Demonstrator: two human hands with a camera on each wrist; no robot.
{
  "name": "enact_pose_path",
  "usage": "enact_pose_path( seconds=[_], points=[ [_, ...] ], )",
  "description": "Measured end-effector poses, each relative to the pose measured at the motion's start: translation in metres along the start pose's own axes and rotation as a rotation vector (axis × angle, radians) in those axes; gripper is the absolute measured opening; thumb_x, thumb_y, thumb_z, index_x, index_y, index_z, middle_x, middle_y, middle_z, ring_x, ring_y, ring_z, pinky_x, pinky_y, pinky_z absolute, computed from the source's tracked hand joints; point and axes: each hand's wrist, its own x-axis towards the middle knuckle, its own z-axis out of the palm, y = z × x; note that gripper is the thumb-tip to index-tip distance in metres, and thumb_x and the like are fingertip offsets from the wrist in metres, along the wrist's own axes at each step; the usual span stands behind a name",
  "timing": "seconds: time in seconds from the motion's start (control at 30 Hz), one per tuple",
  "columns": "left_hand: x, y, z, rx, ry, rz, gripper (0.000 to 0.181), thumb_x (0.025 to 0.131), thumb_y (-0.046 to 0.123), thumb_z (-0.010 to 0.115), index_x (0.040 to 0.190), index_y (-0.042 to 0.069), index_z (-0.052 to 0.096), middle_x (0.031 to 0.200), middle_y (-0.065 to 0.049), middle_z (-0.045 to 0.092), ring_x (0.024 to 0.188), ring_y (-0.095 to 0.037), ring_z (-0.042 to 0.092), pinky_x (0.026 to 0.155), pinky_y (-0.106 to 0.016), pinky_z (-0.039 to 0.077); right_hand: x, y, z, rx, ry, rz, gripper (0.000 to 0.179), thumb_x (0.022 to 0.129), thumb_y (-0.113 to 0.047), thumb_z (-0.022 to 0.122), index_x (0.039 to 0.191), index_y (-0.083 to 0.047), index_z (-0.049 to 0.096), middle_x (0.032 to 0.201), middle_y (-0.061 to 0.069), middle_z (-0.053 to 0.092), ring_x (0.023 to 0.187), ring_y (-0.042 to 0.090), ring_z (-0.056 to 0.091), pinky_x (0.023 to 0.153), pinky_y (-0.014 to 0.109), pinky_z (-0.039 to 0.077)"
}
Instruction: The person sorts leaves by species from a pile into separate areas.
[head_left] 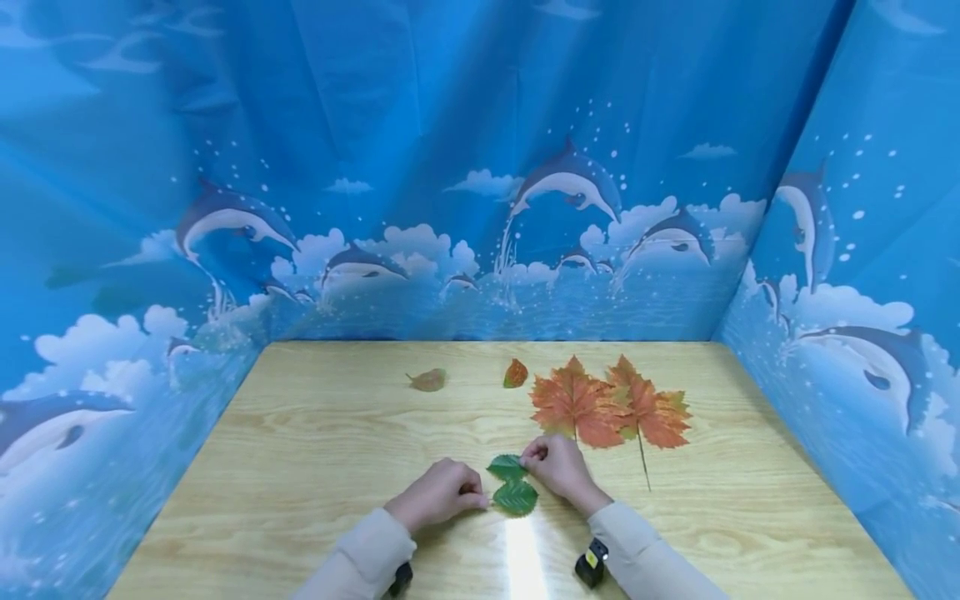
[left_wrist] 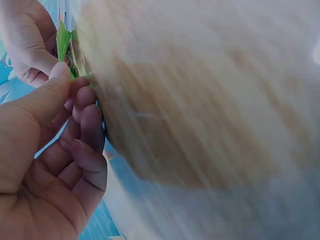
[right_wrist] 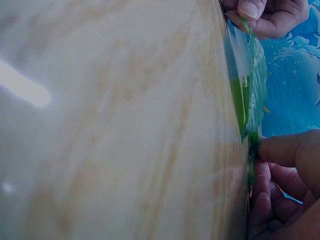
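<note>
Two green leaves lie close together near the front middle of the table in the head view. My left hand (head_left: 444, 495) pinches the short stem of the nearer green leaf (head_left: 516, 497) between thumb and fingertip. In the right wrist view that leaf (right_wrist: 257, 85) stands slightly raised along the table surface. On the other side, my right hand (head_left: 561, 470) pinches the right end of the farther green leaf (head_left: 506, 467), its thumb (right_wrist: 282, 150) on top. The two leaves meet at their edges. My right fingertips hide the end they grip.
Two large orange maple leaves (head_left: 573, 402) (head_left: 651, 406) overlap beyond my right hand, one with a long stem. A small red-orange leaf (head_left: 515, 373) and a brownish leaf (head_left: 429, 380) lie farther back on the wooden table (head_left: 315, 442). Blue dolphin-print curtains (head_left: 450, 200) enclose the table.
</note>
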Motion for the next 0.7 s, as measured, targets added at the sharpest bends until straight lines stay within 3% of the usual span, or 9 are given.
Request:
enact_pose_path(
  seconds=[0.33,0.7],
  points=[
    [0.0052,0.0021,-0.0067,0.05,-0.062,0.014,0.018,0.084,0.024,0.072,0.069,0.015,0.068,0.058,0.012,0.055,0.051,0.001,0.042,0.051,-0.016,0.039,-0.0022,-0.0014,-0.001,-0.006,0.004,-0.013,0.008,0.079,-0.008,0.076,0.073,-0.01,0.071,0.064,-0.006,0.061,0.059,0.004,0.051,0.056,0.021,0.043],
    [0.0074,0.0006,-0.0045,0.026,-0.064,-0.024,0.018,0.083,0.023,0.074,0.068,0.016,0.068,0.056,0.014,0.053,0.05,-0.001,0.042,0.051,-0.018,0.038,-0.0019,0.0005,0.0003,0.004,0.01,-0.009,0.009,0.079,-0.007,0.076,0.072,-0.009,0.07,0.063,-0.006,0.06,0.059,0.005,0.051,0.056,0.021,0.043]
  ],
)
